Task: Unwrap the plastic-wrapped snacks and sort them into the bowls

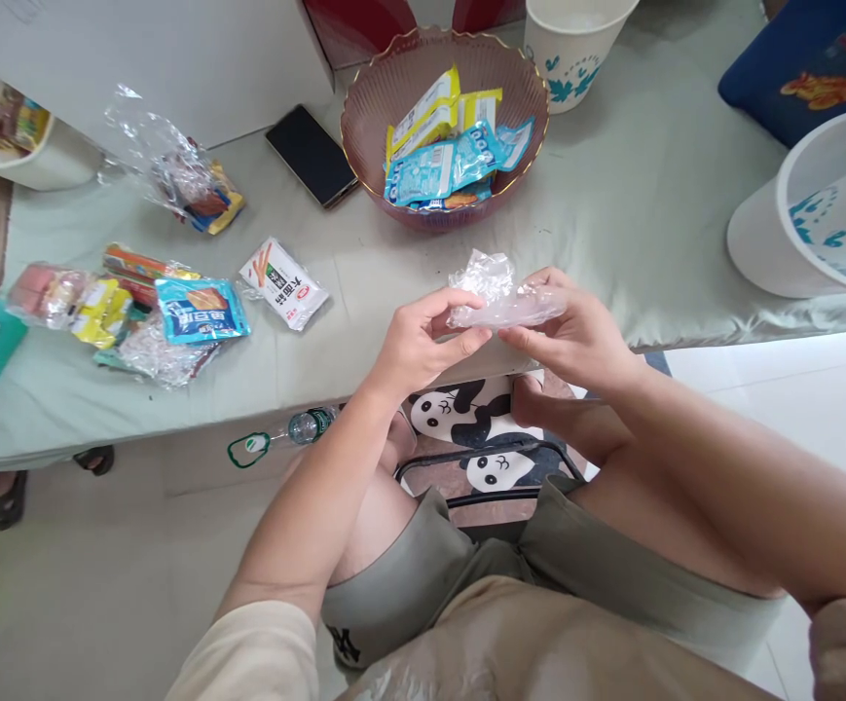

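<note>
Between my two hands, above the front edge of the table, is a crumpled clear plastic bag [492,282]. My left hand [429,336] pinches its left side between thumb and fingers. On the other side, my right hand [572,326] grips the bag's right end. Just behind them stands a pink ribbed bowl [368,170] with a gold wavy rim, holding yellow snack packets [423,115] and blue snack packets [429,170]. Left of my hands lies a white snack packet [283,282] with red and black print. A pile with a blue snack packet [202,310] on top sits farther left.
A black phone [312,156] lies beside the bowl. Paper cups stand at the back [575,44] and right [765,229]; a white tub [64,156] is at far left. Below the table are a plastic bottle [312,425] and a panda-print mat [441,414].
</note>
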A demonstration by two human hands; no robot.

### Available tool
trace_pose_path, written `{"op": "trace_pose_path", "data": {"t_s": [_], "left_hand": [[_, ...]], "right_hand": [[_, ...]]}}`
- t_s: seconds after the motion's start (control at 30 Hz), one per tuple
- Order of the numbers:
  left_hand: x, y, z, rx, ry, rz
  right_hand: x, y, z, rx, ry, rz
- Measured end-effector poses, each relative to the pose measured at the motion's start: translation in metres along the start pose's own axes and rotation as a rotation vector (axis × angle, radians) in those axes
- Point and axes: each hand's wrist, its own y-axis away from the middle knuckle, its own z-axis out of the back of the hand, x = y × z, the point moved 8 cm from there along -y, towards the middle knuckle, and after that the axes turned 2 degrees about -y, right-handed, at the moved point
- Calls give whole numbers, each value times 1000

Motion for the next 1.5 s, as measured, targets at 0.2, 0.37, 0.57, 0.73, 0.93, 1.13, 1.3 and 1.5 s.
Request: {"op": "trace_pose_path", "data": {"t_s": [0.2,0.37,0.57,0.73,0.93,1.13,1.3,1.5], "left_hand": [[-4,2,0,6,-61,-23],[-7,3,-3,15,-54,-32],[5,2,-4,-13,180,75],[10,1,1,-76,162,128],[10,-3,6,-151,167,95],[7,-8,13,-196,115,103],[0,-8,22,-290,-81,73],[-42,-49,18,-372,-256,-69]], "right_hand": [[6,-1,1,-29,-53,22],[-8,-1,-4,-46,-218,-138],[-12,0,-9,-123,-408,-194],[-10,-4,-10,-119,-448,-200],[-8,-20,-12,-124,-372,-211],[10,-32,-20,-121,-420,-120],[17,-38,-14,-115,-583,-112],[-6,-51,25,-447,-638,-221]]}}
